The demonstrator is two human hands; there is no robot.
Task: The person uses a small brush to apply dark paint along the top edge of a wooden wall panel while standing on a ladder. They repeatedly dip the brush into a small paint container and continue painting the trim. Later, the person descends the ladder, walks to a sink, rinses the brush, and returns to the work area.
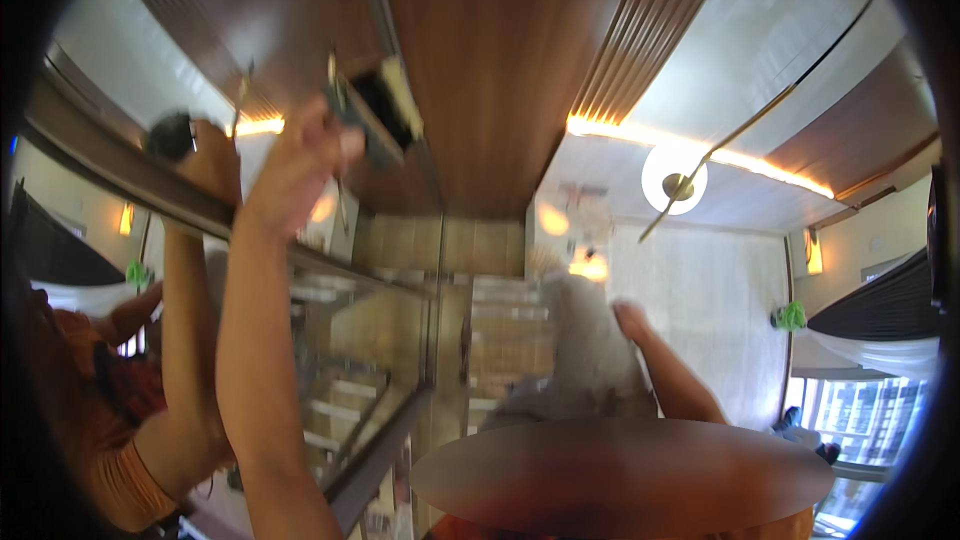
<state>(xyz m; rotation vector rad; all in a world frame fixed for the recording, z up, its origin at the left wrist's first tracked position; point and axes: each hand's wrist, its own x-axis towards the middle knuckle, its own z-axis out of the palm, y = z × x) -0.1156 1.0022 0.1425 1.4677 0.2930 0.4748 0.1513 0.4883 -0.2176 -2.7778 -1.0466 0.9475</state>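
Far left: mirrored panel [75,155], in which a raised arm and orange clothing are reflected. Next: left hand [305,160], raised, its fingers curled in and closed on a dark flat piece [382,152]; detail blurred. The piece is held just below a squared cut-out [385,95], pale-edged and dark inside, set at the right edge of the left wood panel [275,0], near its lower end. Adjoining, past a vertical seam: broad brown panel [490,70], smooth, bordered at its right edge by a fluted strip [650,30]. Right hand [628,320]: lowered, well apart from the panels; finger spread and contents cannot be told. Further right: glowing ring lamp [650,180], lit strip [770,170], green plant [792,316], black drape [885,305], bright window [870,415]
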